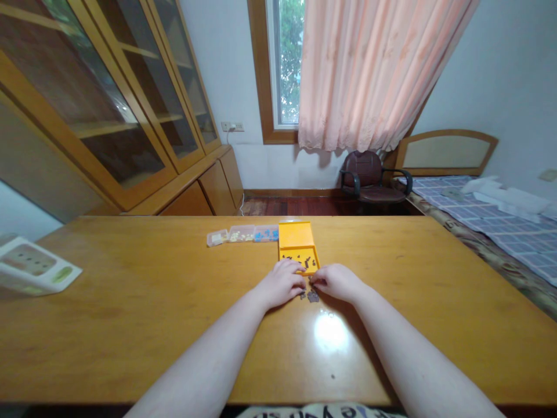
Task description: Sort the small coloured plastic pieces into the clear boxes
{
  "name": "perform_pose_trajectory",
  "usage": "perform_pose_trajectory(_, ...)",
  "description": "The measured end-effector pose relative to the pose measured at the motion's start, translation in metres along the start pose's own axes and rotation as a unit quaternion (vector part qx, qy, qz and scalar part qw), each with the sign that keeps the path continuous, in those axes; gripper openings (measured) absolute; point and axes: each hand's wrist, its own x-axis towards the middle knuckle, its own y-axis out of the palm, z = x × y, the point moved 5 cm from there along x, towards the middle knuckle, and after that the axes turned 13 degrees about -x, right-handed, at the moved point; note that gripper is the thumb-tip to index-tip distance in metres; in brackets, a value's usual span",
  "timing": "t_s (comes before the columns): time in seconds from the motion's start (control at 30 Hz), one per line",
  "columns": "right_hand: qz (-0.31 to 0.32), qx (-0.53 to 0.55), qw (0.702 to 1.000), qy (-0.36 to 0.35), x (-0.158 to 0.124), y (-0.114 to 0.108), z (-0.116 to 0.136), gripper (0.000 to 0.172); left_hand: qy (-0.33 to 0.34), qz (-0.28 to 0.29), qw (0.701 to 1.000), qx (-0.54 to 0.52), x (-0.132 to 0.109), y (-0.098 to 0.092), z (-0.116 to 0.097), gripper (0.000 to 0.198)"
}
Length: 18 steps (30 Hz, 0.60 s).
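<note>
Yellow rectangular plastic case (295, 234), folded open in two halves, on the glossy light-brown wooden table (152, 302); taken as clock centre, 12 directed away from the camera. In its near half, small dark-brown irregular pieces (307, 263), scattered. At 7 o'clock, left hand (282, 283), fingers bent and partly spread by the near-left corner of the case; unable to determine any grip. Between 4 and 5 o'clock, right hand (335, 280), thumb and fingertips drawn together just beside the near edge; too small to make out anything gripped. Between 5 and 6, just nearer than the fingertips, loose cluster of dark-brown pieces (313, 296) on the tabletop. At 9 o'clock, in a row outward from the case: clear plastic box (266, 228) with small blue pieces (270, 234), second clear box (241, 229) with pale-yellow pieces (248, 237), smaller translucent box (216, 238). Well apart, also at 9, white-framed container (52, 287) with see-through panel. Beyond the table: dark-red armchair (364, 171) with black armrests between 1 and 2; pink patterned curtain (369, 75) near 1; bed (517, 238) with checked cover between 2 and 3; glass-fronted wooden cabinet (163, 151) between 10 and 11.
</note>
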Motion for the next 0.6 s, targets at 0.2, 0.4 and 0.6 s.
perform_pose_trajectory(0.2,0.018,-0.033,0.999,0.031,0.0028,-0.0002,0.0034,0.023,-0.003,-0.015,1.000,0.013,0.0012,0.0015,0.0032,0.002)
perform_pose_trajectory(0.4,0.028,-0.048,0.998,0.041,0.0036,0.0006,0.0046,0.023,-0.014,-0.019,0.999,0.023,0.0018,-0.0006,0.0058,0.005)
perform_pose_trajectory(0.6,-0.010,-0.033,0.998,0.051,0.0031,-0.0031,0.0014,0.024,-0.015,-0.026,0.999,0.019,0.0015,-0.0008,0.0059,0.005)
